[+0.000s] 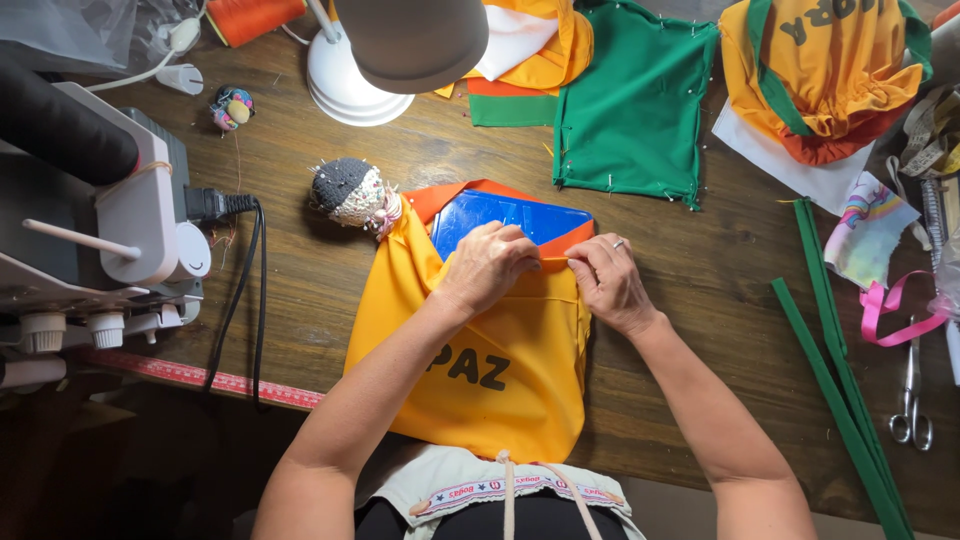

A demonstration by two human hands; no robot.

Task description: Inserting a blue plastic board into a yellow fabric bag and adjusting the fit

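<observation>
Pinching: the top hem of a yellow fabric piece (480, 350) is held at mid-counter, towards the near edge.
Left hand (487, 265): fingers are closed on the folded orange edge (560, 246).
Right hand (610, 283): thumb and forefinger are clamped on the same fold, touching the left.
Beneath: a blue panel (505, 215) is tucked inside the opening.
Progress: the hem is judged partly folded; no pins can be made out along it.
Nearby: a pincushion (348, 192) lies left; a green piece (630, 110), already pinned, is seen at the far edge.
</observation>
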